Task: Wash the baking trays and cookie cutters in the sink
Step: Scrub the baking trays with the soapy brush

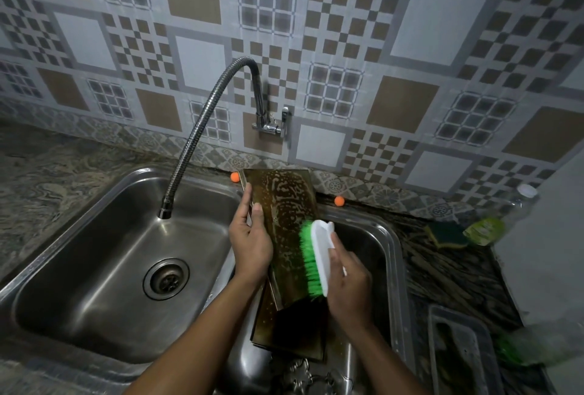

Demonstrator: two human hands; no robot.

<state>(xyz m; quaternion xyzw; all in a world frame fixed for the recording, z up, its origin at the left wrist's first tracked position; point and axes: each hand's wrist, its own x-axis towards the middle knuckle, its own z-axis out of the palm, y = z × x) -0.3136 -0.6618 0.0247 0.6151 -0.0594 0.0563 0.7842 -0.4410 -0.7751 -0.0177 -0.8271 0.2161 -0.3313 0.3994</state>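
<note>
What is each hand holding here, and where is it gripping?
The left hand grips the soapy baking tray by its left long edge. The right hand holds the green-bristled scrub brush by its white back.

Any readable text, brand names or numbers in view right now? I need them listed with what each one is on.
None can be read.
Green pouch on the counter right of the sink: has a printed label, too blurred to read.
Clear bottle behind it: no legible print.
Scrub brush in the right hand: no marking visible.
Baking tray held by the left hand: only soap suds, no text.
</note>
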